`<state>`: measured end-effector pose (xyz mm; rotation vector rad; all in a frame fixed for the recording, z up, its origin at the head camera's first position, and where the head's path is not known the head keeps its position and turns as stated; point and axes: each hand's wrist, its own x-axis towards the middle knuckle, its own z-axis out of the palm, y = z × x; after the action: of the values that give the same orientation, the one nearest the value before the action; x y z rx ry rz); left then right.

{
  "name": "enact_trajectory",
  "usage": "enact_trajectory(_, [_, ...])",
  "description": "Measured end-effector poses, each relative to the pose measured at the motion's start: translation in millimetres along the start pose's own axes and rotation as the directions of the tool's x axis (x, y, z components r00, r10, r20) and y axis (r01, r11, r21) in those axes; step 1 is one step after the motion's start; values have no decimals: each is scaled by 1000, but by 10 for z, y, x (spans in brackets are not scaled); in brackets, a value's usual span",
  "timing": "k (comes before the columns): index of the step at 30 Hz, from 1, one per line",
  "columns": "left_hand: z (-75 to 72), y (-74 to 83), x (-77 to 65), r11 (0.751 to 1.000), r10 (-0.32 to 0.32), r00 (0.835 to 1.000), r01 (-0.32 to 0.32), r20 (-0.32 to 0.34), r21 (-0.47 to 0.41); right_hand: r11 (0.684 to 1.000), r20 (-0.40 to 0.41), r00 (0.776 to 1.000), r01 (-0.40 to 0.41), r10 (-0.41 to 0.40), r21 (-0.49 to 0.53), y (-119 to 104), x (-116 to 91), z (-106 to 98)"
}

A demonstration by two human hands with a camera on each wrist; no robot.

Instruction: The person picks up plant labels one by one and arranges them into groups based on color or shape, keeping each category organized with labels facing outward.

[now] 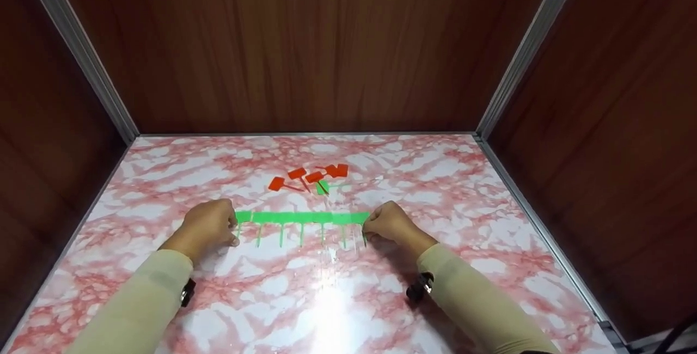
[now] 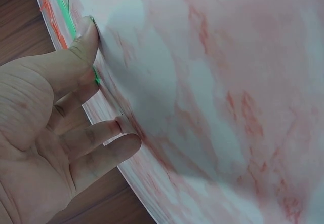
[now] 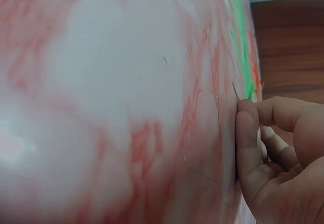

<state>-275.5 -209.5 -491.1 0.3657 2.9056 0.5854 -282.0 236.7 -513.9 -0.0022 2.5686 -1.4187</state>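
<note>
Fingers [image 3: 279, 113] of the right hand [image 1: 389, 222] are pinching what looks like the slim stem at the right end of a row of green tags [image 1: 291, 217], which is lying across the middle of the counter [image 1: 261, 310], stems pointing toward the person. At the other end, the left hand [image 1: 209, 223] is touching the leftmost tag [image 1: 245, 216], thumb and forefinger standing apart. A narrow gap is showing beside that tag, so I'm worrying about sideways pressure: an uneven push could be bowing the line or sending one head over its neighbour. Flat plastic-looking pieces on that glossy surface could easily be skidding, too, and a fingertip could be snagging a stem and twisting its tag askew. Beyond, a loose green tag [image 1: 326, 184] is lying partly beneath an orange stem, among several orange tags [image 1: 297, 173]; careless lifting there could be dragging the overlapping ones along.
</note>
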Motion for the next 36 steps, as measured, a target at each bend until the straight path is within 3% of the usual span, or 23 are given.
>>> enact_trajectory(11, [5, 5, -25, 1000, 1, 1000, -1, -7, 9, 995, 26, 999, 47, -45, -91, -24, 12, -20])
enact_trajectory(30, [-19, -4, 24, 1000, -29, 999, 29, 18, 5, 987, 42, 998, 59, -53, -149, -58, 52, -13])
enact_trajectory(36, [15, -17, -2, 1000, -19, 1000, 19, 10, -5, 998, 95, 994, -48, 51, -28, -52, 82, -45])
